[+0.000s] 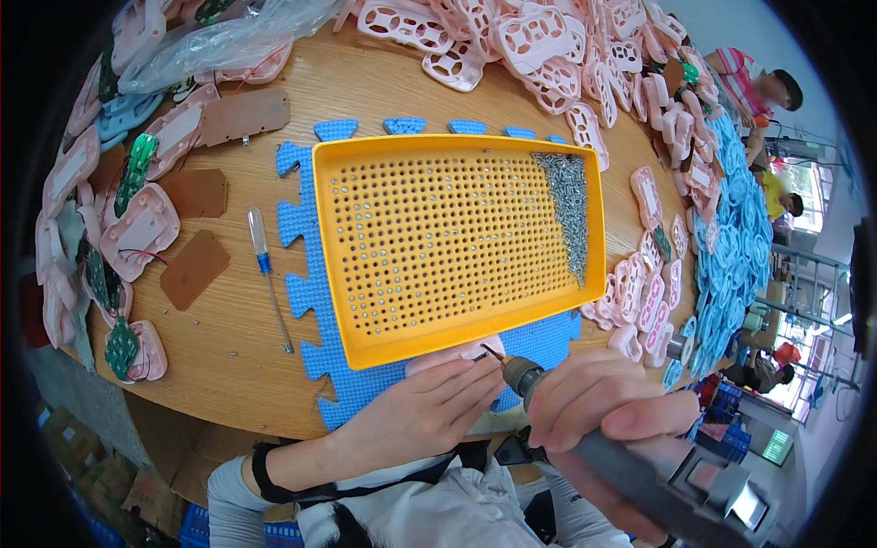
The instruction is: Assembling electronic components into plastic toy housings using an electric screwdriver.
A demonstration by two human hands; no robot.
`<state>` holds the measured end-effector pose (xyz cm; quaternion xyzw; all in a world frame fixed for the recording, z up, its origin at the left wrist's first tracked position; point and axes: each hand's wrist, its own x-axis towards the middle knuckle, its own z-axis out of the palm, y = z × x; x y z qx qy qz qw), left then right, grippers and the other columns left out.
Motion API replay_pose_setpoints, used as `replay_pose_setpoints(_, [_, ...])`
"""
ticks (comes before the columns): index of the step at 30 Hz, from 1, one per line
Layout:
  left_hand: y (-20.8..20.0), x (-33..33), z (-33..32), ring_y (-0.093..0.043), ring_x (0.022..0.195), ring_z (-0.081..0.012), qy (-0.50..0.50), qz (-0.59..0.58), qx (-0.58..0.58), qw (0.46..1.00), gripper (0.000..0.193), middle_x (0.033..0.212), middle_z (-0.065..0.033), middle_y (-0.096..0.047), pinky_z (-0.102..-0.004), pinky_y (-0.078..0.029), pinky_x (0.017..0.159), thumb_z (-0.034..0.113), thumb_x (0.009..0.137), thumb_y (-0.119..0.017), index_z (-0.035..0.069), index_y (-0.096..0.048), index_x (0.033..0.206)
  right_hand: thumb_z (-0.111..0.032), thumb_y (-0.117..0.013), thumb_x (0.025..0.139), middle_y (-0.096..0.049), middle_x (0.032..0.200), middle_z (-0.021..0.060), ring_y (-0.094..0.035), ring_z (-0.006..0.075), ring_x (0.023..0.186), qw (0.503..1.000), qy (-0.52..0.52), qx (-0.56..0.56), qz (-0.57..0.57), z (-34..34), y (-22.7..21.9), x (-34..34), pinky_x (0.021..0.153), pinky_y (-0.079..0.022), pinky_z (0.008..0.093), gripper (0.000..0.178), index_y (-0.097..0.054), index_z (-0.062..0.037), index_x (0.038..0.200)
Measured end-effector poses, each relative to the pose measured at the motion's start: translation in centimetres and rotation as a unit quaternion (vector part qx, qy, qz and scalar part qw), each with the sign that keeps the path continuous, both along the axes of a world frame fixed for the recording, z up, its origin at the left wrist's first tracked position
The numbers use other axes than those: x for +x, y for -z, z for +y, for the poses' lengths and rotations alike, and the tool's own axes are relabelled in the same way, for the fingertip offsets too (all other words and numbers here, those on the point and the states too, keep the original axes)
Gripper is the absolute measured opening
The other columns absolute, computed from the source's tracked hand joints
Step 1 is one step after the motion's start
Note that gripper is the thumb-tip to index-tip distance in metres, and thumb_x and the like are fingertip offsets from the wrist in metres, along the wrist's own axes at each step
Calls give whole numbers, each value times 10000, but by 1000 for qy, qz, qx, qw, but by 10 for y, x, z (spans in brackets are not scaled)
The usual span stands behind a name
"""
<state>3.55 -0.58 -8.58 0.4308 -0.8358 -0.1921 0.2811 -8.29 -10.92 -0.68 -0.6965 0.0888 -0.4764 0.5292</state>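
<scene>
My left hand [418,409] holds down a pink plastic casing [446,355] at the near edge of a blue foam mat [306,301], its fingers covering most of it. My right hand [594,402] is wrapped round a grey electric screwdriver [653,479]. The driver's thin bit points left and reaches the casing beside my left fingertips; whether it sits in a screw I cannot tell. Just beyond both hands lies a yellow tray [322,237] with a perforated plate. Small screws [568,205] are heaped along the tray's right end, and some sit in its holes.
A clear-handled screwdriver [259,242] lies left of the mat. Pink casings with brown circuit boards [195,269] crowd the table's left side, under a plastic bag [228,50] at the back. Pink shells [539,41] pile up behind, blue parts [731,247] at right. Other people sit farther right.
</scene>
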Motion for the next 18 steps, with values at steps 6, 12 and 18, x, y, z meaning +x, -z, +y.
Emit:
replay_pose_setpoints(6, [-1, 0, -1, -504, 1150, -227, 18, 8, 14, 1000, 363, 1180, -126, -552, -339, -358, 1028, 136, 778, -529, -25, -577, 1100, -39, -625, 686, -579, 618, 153, -571, 260, 481, 1000, 7, 20, 12, 8, 3, 0, 451, -481, 340, 225, -490, 61, 836])
replay_pose_setpoints(12, [-1, 3, -1, -505, 1148, -222, 17, 17, 15, 1000, 364, 1166, -119, -560, -341, -352, 1030, 133, 776, -531, -21, -581, 1102, -540, -644, 777, -570, 621, 126, -566, 228, 467, 995, -55, -52, 61, -5, 8, 3, 423, -472, 307, 620, -427, 13, 953])
replay_pose_setpoints(18, [3, -1, 0, -498, 1161, -210, -6, 1, -9, 1000, 385, 1184, -109, -557, -337, -353, 1026, 127, 786, -529, -23, -571, 1138, -21, -611, 757, -568, 602, 146, -540, 241, 437, 989, -125, 74, -29, -16, 11, -1, 391, -415, 324, 154, -526, 65, 853])
